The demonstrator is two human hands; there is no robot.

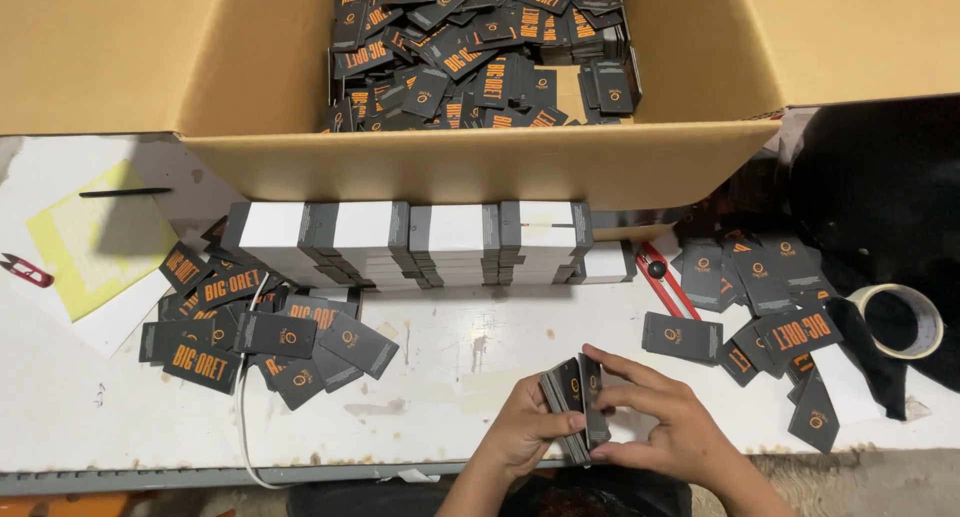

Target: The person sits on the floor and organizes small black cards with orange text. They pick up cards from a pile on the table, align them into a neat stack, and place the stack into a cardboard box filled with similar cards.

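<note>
My left hand (522,429) and my right hand (668,427) both grip a small stack of black cards with orange print (576,405), held on edge just above the white table (450,377) near its front edge. The left hand cups the stack from the left and below. The right hand's fingers press on its right side and top. Loose black cards lie in a pile at the left (250,327) and another pile at the right (765,307).
A large open cardboard box (480,162) full of the same cards stands at the back. Banded card stacks with white wraps (420,242) line up before it. A tape roll (903,320) sits at the right, a red cutter (668,282) nearby, small red snips (28,270) and yellow paper (95,242) at the left.
</note>
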